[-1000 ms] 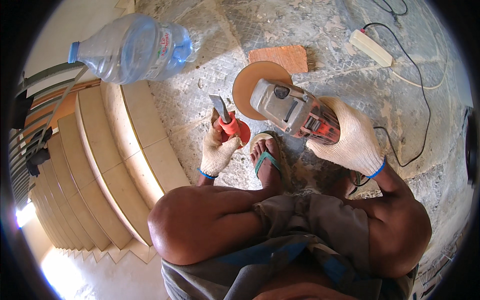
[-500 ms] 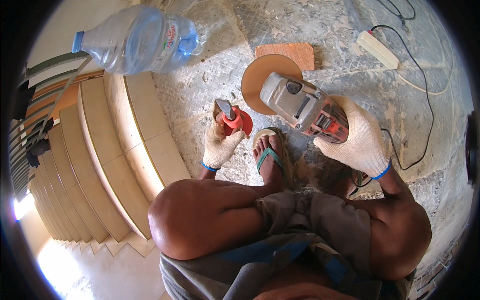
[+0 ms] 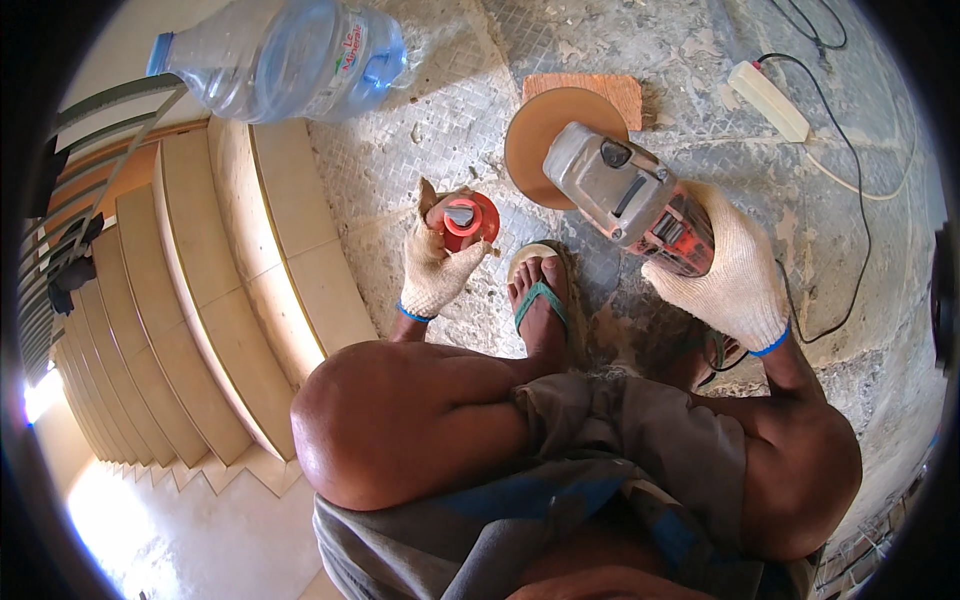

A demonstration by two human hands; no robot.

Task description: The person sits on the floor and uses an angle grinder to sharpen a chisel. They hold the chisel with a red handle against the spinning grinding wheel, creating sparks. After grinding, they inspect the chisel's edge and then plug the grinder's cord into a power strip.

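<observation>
In a worn, off-white knitted glove with a blue cuff, my left hand (image 3: 435,270) is closed around a cold chisel (image 3: 463,214) with a round red hand guard. The chisel's flat metal end points up toward me, and its lower part is hidden below the guard and fingers. My right hand (image 3: 735,265), gloved alike, grips the red and grey body of an angle grinder (image 3: 612,180). A large tan disc (image 3: 535,150) is fitted at the grinder's head, on the left side. Whether the disc is turning, I cannot tell.
Beyond the disc lies a reddish-brown block (image 3: 625,98) on the rough concrete floor (image 3: 450,110). A big clear bottle (image 3: 290,62) lies at the far left, above tiled stairs (image 3: 215,300) and a metal railing (image 3: 110,130). A white power strip (image 3: 768,102) with cords sits far right.
My left hand has tipped the chisel so its metal end faces up more directly. The grinder has shifted slightly right and away, in my right hand. The whole view has moved a little.
</observation>
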